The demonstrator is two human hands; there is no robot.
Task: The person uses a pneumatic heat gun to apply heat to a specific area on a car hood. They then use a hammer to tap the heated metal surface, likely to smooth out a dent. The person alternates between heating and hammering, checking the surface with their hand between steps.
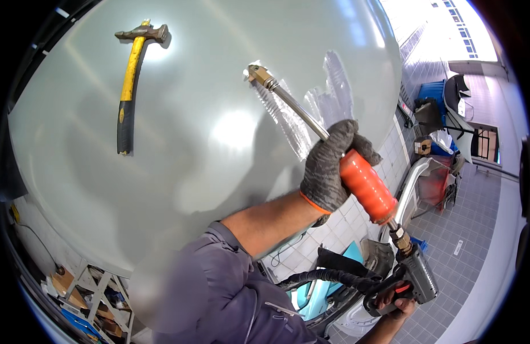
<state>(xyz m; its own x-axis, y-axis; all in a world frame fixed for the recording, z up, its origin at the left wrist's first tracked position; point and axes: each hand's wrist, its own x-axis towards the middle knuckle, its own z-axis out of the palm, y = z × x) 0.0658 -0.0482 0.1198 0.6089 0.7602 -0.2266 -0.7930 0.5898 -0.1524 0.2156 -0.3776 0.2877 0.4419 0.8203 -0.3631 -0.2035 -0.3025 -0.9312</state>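
My gloved left hand (332, 166) is closed round the slide hammer dent puller, where its metal rod (299, 110) meets the orange sliding weight (368, 186). The brass-coloured head (259, 73) at the rod's far end meets the pale grey-green car panel (184, 172), beside bare, shiny ground streaks (332, 86). Lower right, my bare right hand (398, 304) grips the black pistol handle (417, 281) with a red trigger. A thick dark cable (334, 277) runs to the handle. On the panel at the upper left lies a hammer (128, 86) with a yellow and black handle.
A wheeled rack (101, 298) with boxes stands at the lower left. Below my left forearm is a turquoise object (311, 298). To the right, a white car part (411, 178), a red bin (434, 183) and blue crates (431, 92) stand on the tiled floor (471, 229).
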